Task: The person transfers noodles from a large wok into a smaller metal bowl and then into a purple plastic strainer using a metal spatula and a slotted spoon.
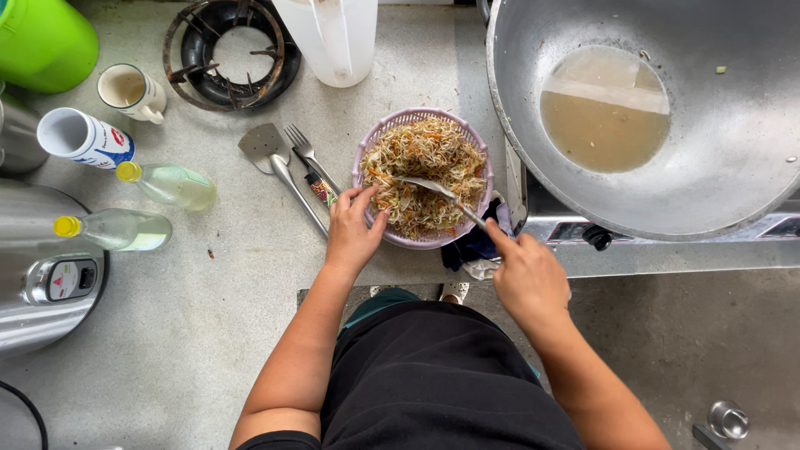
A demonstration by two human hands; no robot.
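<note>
So the big steel wok (717, 150) at the tabletop's right edge holds only a pool of brownish liquid, nothing frying yet. Next down in size, the pink plastic colander (367, 146) sits near the front edge, just left of the wok, heaped with shredded sprouts and carrot, pale with orange flecks, looking well mixed already, none of it in the wok yet. Left hand (352, 237) grips the colander's near rim, fingers curled over it. Right hand (527, 279) has a narrow grip on a metal spoon (429, 187) lying across the mix.
</note>
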